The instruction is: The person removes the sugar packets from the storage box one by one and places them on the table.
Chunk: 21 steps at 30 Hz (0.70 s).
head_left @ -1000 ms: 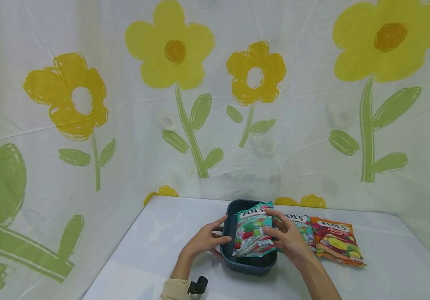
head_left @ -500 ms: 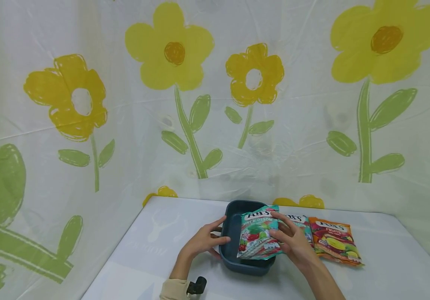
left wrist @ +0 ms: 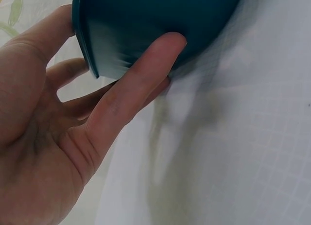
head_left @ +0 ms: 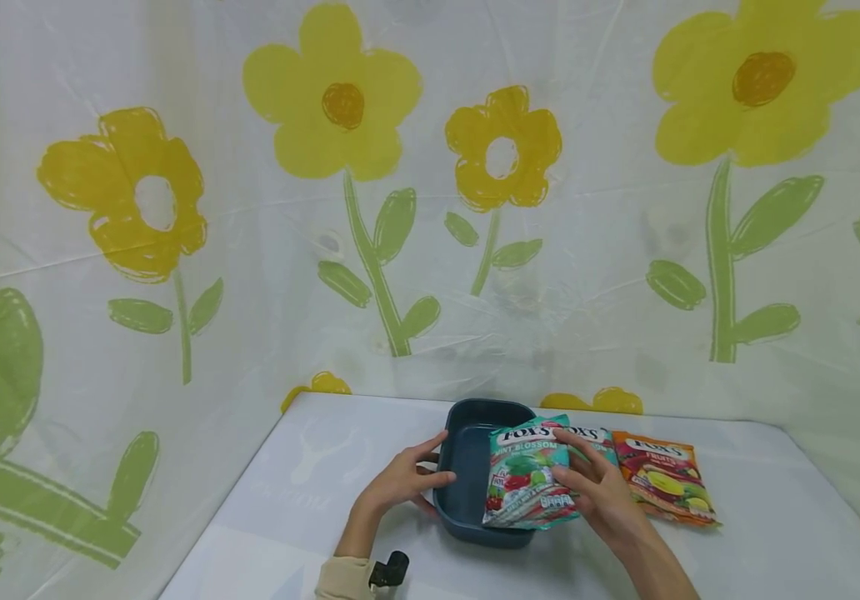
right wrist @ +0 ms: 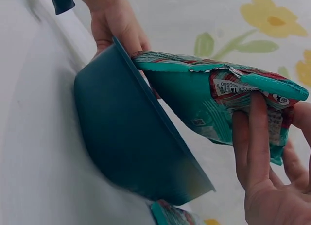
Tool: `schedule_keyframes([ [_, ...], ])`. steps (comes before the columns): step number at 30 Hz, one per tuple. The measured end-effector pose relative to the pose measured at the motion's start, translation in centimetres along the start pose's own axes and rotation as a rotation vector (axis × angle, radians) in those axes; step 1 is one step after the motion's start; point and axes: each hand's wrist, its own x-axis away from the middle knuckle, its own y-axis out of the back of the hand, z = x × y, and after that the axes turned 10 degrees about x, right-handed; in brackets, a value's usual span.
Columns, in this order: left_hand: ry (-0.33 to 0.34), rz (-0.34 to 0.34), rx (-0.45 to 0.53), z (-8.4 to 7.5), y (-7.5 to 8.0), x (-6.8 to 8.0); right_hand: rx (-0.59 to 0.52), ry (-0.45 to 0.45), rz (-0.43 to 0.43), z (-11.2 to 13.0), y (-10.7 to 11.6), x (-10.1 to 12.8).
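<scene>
So in the last second the mint candy bag has slid from sitting square over the blue tub to hanging out past its right rim, and it's now mostly over the second mint bag lying flat on the surface. The right hand has it pinched, fingers curled across the front of the pack, and from the right wrist view you can see the bag tilted with only its near corner over the tub's edge. The left hand hasn't really budged: it's steadying the tub's left wall, thumb over the rim and fingers pressed along the outside, which counts as a light grip to me. The tub looks empty inside now, as far as I can see. The orange fruit bag is lying just right of the mint one, untouched. My read is the bag's coming out of the tub rather than going in, heading back to the row of packs, but that's a guess from the drift.
</scene>
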Motion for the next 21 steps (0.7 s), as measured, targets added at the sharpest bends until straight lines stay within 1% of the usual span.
schedule_keyframes([
  [8,-0.010,-0.008,-0.026,-0.4,0.2,0.2,0.042,-0.058,-0.076,0.2,1.2,1.2],
  [15,-0.019,0.003,-0.027,-0.3,0.2,0.1,0.055,-0.082,-0.079,-0.1,2.4,2.4],
  [18,-0.020,0.005,-0.023,-0.2,0.2,0.2,0.066,-0.093,-0.100,-0.2,2.9,2.7],
  [21,-0.019,0.005,-0.018,-0.3,0.3,0.2,0.069,-0.093,-0.101,-0.4,3.4,3.1],
])
